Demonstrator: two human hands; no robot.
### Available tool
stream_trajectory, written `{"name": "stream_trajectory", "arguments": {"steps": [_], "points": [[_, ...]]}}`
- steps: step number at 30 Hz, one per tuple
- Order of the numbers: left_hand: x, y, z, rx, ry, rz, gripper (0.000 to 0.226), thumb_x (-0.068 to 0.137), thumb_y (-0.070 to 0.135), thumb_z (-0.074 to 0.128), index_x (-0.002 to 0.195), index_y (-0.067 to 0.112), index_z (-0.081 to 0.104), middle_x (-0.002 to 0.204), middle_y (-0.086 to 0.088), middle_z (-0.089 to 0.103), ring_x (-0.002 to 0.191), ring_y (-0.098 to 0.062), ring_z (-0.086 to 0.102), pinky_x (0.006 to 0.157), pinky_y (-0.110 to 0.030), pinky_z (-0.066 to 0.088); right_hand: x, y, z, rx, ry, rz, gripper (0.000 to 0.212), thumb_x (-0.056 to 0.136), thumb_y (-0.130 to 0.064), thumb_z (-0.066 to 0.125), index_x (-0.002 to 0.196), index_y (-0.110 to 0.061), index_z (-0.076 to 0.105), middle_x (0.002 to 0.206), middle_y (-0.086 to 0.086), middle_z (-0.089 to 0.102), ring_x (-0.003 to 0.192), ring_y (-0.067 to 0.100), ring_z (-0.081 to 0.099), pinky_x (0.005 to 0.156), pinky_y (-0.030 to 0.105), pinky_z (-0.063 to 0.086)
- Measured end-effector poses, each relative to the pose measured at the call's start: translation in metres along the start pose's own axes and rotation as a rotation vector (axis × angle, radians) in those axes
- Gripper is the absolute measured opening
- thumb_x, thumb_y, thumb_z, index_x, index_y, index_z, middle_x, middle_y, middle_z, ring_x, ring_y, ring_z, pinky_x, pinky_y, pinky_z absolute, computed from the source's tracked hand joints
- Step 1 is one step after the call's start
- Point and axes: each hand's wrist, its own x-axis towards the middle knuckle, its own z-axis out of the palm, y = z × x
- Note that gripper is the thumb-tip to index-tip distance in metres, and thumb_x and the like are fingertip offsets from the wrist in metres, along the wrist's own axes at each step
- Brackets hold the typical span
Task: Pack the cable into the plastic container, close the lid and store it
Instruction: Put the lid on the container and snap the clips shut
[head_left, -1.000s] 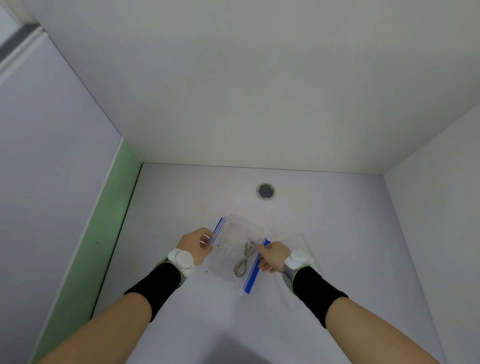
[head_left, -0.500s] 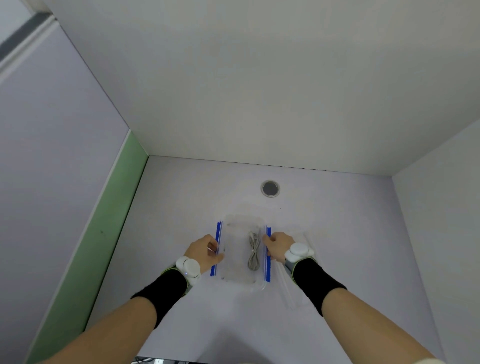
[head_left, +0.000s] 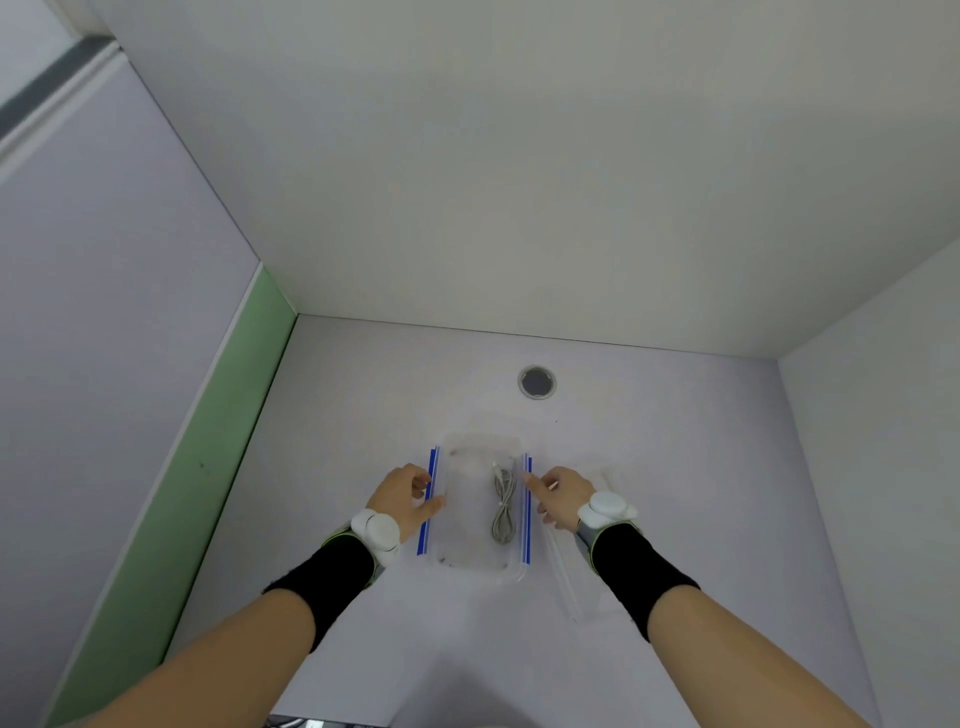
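Observation:
A clear plastic container with a blue clip on each long side lies on the pale table, lengthwise away from me. A coiled grey cable lies inside it, near its right side. My left hand pinches the left blue clip, thumb on the container's edge. My right hand is at the right blue clip, with its index fingertip touching the clip and its fingers loosely spread. Whether the lid is on the container I cannot tell.
A flat clear plastic piece lies on the table just right of the container, partly under my right wrist. A round grey grommet hole sits behind the container. Walls close the table in on the left, back and right.
The container has been turned from a slant to straight. Both hands shifted with it along its sides, and my right hand's grip has loosened to a fingertip touch.

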Motion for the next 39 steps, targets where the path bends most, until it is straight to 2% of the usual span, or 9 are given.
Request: {"name": "stream_trajectory", "arguments": {"steps": [4,7,12,17,19,22,28,35,39], "points": [[0.001,0.020,-0.002,-0.029,0.123,0.060,0.044,0.086,0.024,0.068,0.123,0.007,0.053,0.123,-0.013,0.053,0.113,-0.026,0.055,0.102,-0.034,0.044,-0.003,0.009,-0.017,0.060,0.040,0.001,0.042,0.085,-0.057,0.057,0.091,-0.016,0.058,0.076,0.003,0.072,0.061,0.019,0.068,0.058,0.029,0.055],[-0.002,0.042,0.002,-0.037,0.192,0.136,0.039,0.086,0.020,0.067,0.122,0.009,0.055,0.123,-0.013,0.054,0.115,-0.026,0.053,0.105,-0.037,0.042,-0.007,0.019,-0.033,0.102,0.071,0.005,0.039,0.087,-0.054,0.058,0.095,-0.016,0.059,0.078,0.004,0.071,0.061,0.017,0.067,0.056,0.027,0.054],[-0.015,0.082,0.033,-0.173,0.004,0.205,0.032,0.088,0.015,0.064,0.119,0.011,0.058,0.120,-0.007,0.060,0.109,-0.019,0.060,0.099,-0.032,0.049,-0.013,0.050,-0.059,0.186,0.143,0.013,0.038,0.086,-0.048,0.063,0.098,-0.012,0.061,0.077,0.003,0.070,0.060,0.016,0.064,0.056,0.029,0.054],[-0.033,0.108,0.077,-0.315,-0.236,0.103,0.045,0.091,0.014,0.060,0.135,0.007,0.049,0.136,-0.010,0.056,0.124,-0.020,0.054,0.110,-0.032,0.043,-0.016,0.087,-0.077,0.150,0.189,0.021,0.032,0.085,-0.049,0.063,0.096,-0.019,0.060,0.093,0.003,0.068,0.082,0.024,0.069,0.080,0.043,0.059],[-0.039,0.113,0.091,-0.299,-0.293,0.094,0.051,0.092,0.017,0.059,0.140,0.009,0.043,0.143,-0.007,0.049,0.133,-0.018,0.047,0.113,-0.030,0.038,-0.018,0.099,-0.082,0.137,0.204,0.022,0.030,0.085,-0.047,0.064,0.097,-0.019,0.060,0.097,0.004,0.067,0.087,0.025,0.067,0.082,0.042,0.057],[-0.046,0.118,0.110,-0.249,-0.317,0.081,0.053,0.093,0.021,0.058,0.142,0.012,0.040,0.148,-0.008,0.043,0.139,-0.018,0.040,0.115,-0.029,0.033,-0.020,0.114,-0.089,0.073,0.223,0.022,0.029,0.085,-0.042,0.065,0.102,-0.018,0.061,0.100,0.005,0.066,0.090,0.024,0.064,0.079,0.031,0.050],[-0.055,0.123,0.142,-0.127,-0.347,0.046,0.058,0.092,0.032,0.057,0.145,0.022,0.035,0.153,-0.006,0.036,0.140,-0.020,0.038,0.116,-0.033,0.033,-0.019,0.139,-0.092,-0.022,0.175,0.031,0.039,0.087,-0.038,0.064,0.117,-0.013,0.059,0.113,0.008,0.061,0.099,0.025,0.062,0.082,0.029,0.047],[-0.055,0.125,0.162,-0.141,-0.376,0.010,0.055,0.094,0.024,0.056,0.145,0.023,0.035,0.152,-0.007,0.038,0.140,-0.023,0.039,0.108,-0.024,0.033,-0.011,0.150,-0.084,-0.037,0.122,0.035,0.033,0.086,-0.033,0.064,0.113,-0.015,0.060,0.110,0.005,0.067,0.098,0.022,0.063,0.082,0.026,0.047],[-0.055,0.130,0.165,-0.118,-0.381,0.022,0.054,0.094,0.020,0.055,0.145,0.019,0.036,0.151,-0.007,0.041,0.140,-0.019,0.038,0.114,-0.027,0.033,-0.006,0.153,-0.083,-0.083,0.108,0.049,0.025,0.087,-0.029,0.063,0.109,-0.018,0.062,0.109,0.002,0.070,0.091,0.019,0.063,0.076,0.021,0.042]]}}
